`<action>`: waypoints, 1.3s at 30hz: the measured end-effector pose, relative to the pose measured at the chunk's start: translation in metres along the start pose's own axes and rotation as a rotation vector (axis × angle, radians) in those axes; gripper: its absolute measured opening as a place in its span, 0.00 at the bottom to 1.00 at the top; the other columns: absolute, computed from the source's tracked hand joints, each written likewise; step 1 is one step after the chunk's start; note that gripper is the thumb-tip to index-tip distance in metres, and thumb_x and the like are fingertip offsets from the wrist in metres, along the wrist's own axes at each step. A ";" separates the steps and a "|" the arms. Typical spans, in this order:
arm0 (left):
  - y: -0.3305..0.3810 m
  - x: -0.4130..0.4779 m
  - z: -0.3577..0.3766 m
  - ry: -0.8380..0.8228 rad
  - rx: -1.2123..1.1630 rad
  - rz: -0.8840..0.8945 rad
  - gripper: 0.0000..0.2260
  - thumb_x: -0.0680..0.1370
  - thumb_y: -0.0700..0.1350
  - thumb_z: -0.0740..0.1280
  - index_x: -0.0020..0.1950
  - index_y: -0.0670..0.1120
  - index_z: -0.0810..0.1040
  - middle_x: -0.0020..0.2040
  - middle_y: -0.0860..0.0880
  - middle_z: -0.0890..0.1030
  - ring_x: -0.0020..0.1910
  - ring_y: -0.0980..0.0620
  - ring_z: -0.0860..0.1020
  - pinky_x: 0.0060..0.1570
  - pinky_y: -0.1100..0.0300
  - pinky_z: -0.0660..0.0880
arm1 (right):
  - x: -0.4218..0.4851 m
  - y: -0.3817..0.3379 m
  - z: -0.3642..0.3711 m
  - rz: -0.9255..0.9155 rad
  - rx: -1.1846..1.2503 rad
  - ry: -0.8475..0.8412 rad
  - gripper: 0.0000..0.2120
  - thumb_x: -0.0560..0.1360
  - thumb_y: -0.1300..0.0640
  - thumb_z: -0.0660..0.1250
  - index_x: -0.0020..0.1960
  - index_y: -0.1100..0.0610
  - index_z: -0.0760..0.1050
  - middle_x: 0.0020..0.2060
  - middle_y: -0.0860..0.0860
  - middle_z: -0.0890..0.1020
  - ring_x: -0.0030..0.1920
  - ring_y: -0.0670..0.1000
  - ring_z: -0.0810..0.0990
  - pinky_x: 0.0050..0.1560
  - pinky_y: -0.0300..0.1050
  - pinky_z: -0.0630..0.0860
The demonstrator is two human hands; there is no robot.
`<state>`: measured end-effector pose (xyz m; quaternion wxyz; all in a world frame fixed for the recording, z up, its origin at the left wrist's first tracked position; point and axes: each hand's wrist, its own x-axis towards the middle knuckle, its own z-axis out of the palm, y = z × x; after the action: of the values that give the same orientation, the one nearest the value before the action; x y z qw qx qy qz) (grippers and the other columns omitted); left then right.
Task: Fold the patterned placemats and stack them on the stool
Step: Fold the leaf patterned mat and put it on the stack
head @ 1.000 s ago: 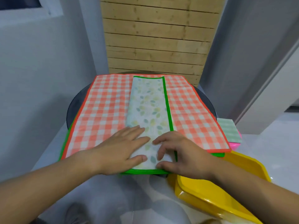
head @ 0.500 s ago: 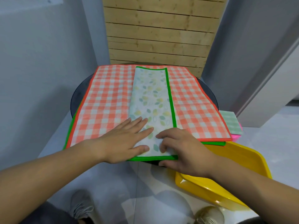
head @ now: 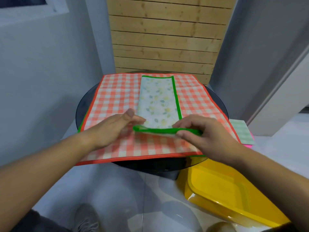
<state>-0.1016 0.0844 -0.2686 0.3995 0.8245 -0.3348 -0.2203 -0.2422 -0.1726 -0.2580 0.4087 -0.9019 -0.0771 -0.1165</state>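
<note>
Right hand (head: 209, 131) pinches the leaf-print placemat (head: 158, 101) by its raised six o'clock edge; left hand (head: 113, 129), fingers straight, at eight o'clock

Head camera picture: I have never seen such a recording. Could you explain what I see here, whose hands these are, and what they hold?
There is no machine here. A person wears one camera on the head, so the picture looks forward and down at that person's own two bare arms. On a round dark table lies a red checked mat. On top of it lies a leaf mat with a green border, folded into a long strip. The right hand pinches its near edge and holds it raised off the checked mat. The left hand is open, fingers straight, beside that raised edge. At the lower right stands a yellow tray. At the right edge a pale green mat lies on a pink thing.
</note>
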 end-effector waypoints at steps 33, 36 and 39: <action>0.006 0.062 0.010 0.175 -0.171 -0.330 0.11 0.77 0.43 0.73 0.57 0.46 0.76 0.39 0.47 0.87 0.33 0.52 0.84 0.24 0.64 0.71 | 0.059 0.050 0.002 0.545 -0.087 0.155 0.17 0.80 0.52 0.65 0.65 0.43 0.63 0.41 0.49 0.79 0.38 0.49 0.80 0.35 0.44 0.79; 0.002 0.064 0.013 0.208 -0.118 -0.356 0.17 0.76 0.44 0.75 0.57 0.49 0.69 0.40 0.47 0.86 0.31 0.53 0.83 0.25 0.62 0.72 | 0.064 0.056 0.006 0.539 -0.130 0.114 0.06 0.80 0.52 0.66 0.55 0.47 0.71 0.44 0.50 0.79 0.41 0.52 0.80 0.41 0.49 0.80; -0.002 0.065 0.016 0.217 -0.061 -0.281 0.09 0.77 0.43 0.73 0.53 0.49 0.75 0.34 0.52 0.83 0.34 0.51 0.84 0.31 0.62 0.75 | 0.067 0.065 0.008 0.494 -0.200 0.092 0.04 0.79 0.54 0.67 0.47 0.47 0.78 0.45 0.48 0.80 0.45 0.49 0.78 0.43 0.44 0.78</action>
<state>-0.0672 0.0295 -0.2857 0.4233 0.8697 -0.1643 -0.1935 -0.1614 -0.2059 -0.2920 0.3365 -0.9231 0.1759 -0.0611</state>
